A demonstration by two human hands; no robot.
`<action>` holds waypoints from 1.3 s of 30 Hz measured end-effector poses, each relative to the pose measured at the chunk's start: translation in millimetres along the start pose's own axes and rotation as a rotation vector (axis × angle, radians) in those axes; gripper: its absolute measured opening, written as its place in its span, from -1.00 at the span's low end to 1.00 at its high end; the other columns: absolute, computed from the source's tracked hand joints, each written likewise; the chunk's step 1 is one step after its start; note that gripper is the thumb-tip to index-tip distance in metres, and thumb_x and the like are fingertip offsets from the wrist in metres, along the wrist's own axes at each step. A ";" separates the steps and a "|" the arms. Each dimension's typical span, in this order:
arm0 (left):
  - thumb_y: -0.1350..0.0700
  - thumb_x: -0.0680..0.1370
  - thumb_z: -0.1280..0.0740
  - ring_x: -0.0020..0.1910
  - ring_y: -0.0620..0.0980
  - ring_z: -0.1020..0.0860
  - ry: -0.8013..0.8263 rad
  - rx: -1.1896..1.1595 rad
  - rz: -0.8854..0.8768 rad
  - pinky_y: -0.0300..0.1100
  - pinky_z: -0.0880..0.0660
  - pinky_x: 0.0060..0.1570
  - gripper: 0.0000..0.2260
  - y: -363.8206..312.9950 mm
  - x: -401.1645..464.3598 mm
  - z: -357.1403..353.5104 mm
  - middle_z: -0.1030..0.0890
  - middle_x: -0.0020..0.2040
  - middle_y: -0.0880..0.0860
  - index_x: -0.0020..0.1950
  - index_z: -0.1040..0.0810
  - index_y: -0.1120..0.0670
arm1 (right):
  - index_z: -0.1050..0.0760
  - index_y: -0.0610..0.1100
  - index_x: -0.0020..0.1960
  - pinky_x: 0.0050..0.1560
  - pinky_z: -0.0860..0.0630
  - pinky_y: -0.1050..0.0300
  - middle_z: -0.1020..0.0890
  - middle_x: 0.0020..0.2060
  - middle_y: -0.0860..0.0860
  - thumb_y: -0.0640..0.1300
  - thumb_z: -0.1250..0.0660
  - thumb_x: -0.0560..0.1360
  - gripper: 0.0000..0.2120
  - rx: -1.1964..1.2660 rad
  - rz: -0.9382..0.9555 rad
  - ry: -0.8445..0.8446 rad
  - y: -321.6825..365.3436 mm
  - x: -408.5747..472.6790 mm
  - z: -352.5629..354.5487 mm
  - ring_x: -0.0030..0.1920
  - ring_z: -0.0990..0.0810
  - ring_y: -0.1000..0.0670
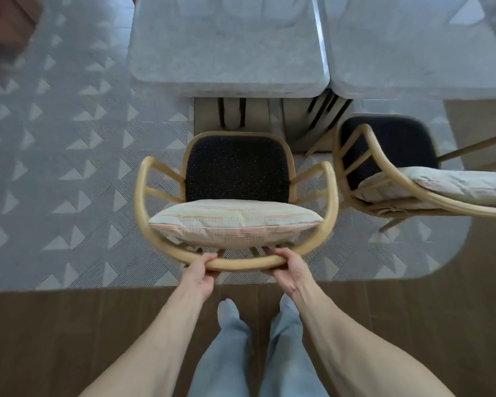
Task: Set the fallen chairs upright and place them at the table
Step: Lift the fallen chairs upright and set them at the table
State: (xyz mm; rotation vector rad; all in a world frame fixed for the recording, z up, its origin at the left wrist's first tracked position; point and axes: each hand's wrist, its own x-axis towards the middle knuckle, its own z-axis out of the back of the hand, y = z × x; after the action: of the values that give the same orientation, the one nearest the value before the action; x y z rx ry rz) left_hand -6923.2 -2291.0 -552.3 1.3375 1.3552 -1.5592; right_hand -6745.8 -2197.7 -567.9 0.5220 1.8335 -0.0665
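Head view: both the left hand (201,271) and right hand (289,271) grasp the chair (235,173) backrest facing the table (226,53); pushing crookedly could knock its armrests against the tabletop edge.

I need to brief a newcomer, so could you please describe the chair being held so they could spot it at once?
Find the grey table. The chair faces its near edge, upright, with a striped cushion against its back. Unlike the chair on the right, both hands, left and right, grip its curved back rail.
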 end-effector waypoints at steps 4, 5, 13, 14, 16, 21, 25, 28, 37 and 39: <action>0.43 0.53 -0.35 0.11 0.21 -0.58 0.028 0.058 -0.001 0.08 -0.51 0.15 -0.87 -22.3 7.1 -3.4 -0.57 0.16 0.29 0.03 -0.47 0.29 | -0.36 -0.20 0.29 0.32 -0.30 -0.59 -0.54 0.26 -0.23 -0.48 -0.25 0.52 -0.61 0.005 0.027 -0.035 6.9 16.5 -24.2 0.20 -0.58 -0.26; 0.43 0.53 -0.34 0.03 0.19 -0.58 0.030 0.071 -0.003 0.09 -0.51 0.11 -0.88 -25.6 7.7 -4.7 -0.58 0.11 0.27 -0.01 -0.47 0.27 | -0.35 -0.18 0.30 0.32 -0.31 -0.60 -0.55 0.24 -0.22 -0.48 -0.25 0.52 -0.59 -0.002 0.033 -0.055 7.6 18.2 -27.4 0.16 -0.59 -0.25; 0.43 0.52 -0.36 -0.02 0.18 -0.60 -0.004 0.116 -0.025 0.08 -0.56 -0.23 -0.88 -39.7 12.5 -7.1 -0.58 0.04 0.27 -0.01 -0.49 0.27 | -0.35 -0.18 0.43 0.32 -0.32 -0.58 -0.57 0.35 -0.23 -0.45 -0.23 0.53 -0.51 0.055 0.046 -0.097 1.1 16.4 -41.6 0.28 -0.58 -0.27; 0.43 0.53 -0.36 -0.07 0.16 -0.61 -0.005 0.118 -0.031 0.06 -0.57 -0.27 -0.88 -42.2 13.5 -6.3 -0.59 0.02 0.26 0.00 -0.49 0.27 | -0.32 -0.17 0.47 0.33 -0.30 -0.59 -0.56 0.35 -0.23 -0.45 -0.23 0.53 -0.46 0.061 0.050 -0.106 -0.5 16.2 -44.6 0.29 -0.58 -0.27; 0.41 0.53 -0.37 -0.18 0.12 -0.64 0.001 0.133 -0.047 0.01 -0.59 -0.37 -0.88 -48.7 15.6 -6.0 -0.61 -0.03 0.24 0.02 -0.49 0.28 | -0.30 -0.14 0.50 0.33 -0.26 -0.62 -0.56 0.36 -0.21 -0.46 -0.23 0.52 -0.42 0.073 0.059 -0.114 -2.9 18.7 -49.4 0.30 -0.57 -0.28; 0.39 0.54 -0.37 -0.12 0.12 -0.63 0.015 0.156 -0.096 0.03 -0.59 -0.31 -0.80 -58.6 20.9 -3.8 -0.61 -0.04 0.21 0.14 -0.48 0.29 | -0.35 -0.14 0.43 0.35 -0.25 -0.60 -0.57 -0.02 -0.11 -0.44 -0.24 0.54 -0.50 0.068 0.069 -0.121 -9.6 22.3 -56.5 0.07 -0.59 -0.17; 0.36 0.55 -0.37 -0.11 0.09 -0.64 0.045 0.120 -0.160 0.02 -0.59 -0.25 -0.85 -53.1 10.8 -5.2 -0.64 -0.06 0.17 0.07 -0.50 0.20 | -0.33 -0.22 0.44 0.29 -0.41 -0.52 -0.59 0.22 -0.21 -0.38 -0.28 0.57 -0.55 -0.006 0.079 -0.111 -5.6 9.2 -58.2 0.28 -0.56 -0.30; 0.20 0.60 -0.38 0.05 0.12 -0.61 0.110 0.143 -0.203 0.05 -0.60 0.01 -0.85 -30.4 -1.6 -6.6 -0.64 0.07 0.16 0.16 -0.54 0.18 | -0.38 -0.25 0.32 0.16 -0.51 -0.50 -0.58 0.22 -0.25 -0.33 -0.36 0.57 -0.65 -0.168 0.104 -0.167 0.4 -4.7 -53.0 0.24 -0.58 -0.26; 0.06 0.59 -0.28 -0.20 0.09 -0.58 0.106 0.555 -0.271 -0.03 -0.60 -0.09 -0.78 46.7 -100.5 -106.3 -0.63 -0.19 0.15 -0.10 -0.60 0.19 | -0.57 -0.27 0.14 0.00 -0.70 -0.09 -0.68 -0.03 -0.18 -0.14 -0.32 0.58 -0.77 -0.684 0.339 -0.253 74.1 -86.3 -38.2 -0.06 -0.69 -0.11; 0.09 0.56 -0.28 -0.15 0.14 -0.63 0.183 0.641 -0.390 0.03 -0.61 0.00 -0.79 47.9 -126.3 -138.8 -0.69 -0.14 0.17 -0.13 -0.64 0.17 | -0.63 -0.26 0.03 0.11 -0.67 -0.16 -0.72 -0.03 -0.20 -0.17 -0.33 0.58 -0.83 -0.617 0.452 -0.215 108.6 -110.6 -30.7 -0.04 -0.71 -0.13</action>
State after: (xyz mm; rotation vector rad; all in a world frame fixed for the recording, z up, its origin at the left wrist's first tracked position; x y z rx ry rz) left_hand -6810.0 -2185.7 -435.8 1.6881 1.3330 -2.3195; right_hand -6706.2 -2125.9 -432.9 0.4512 1.3911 0.7007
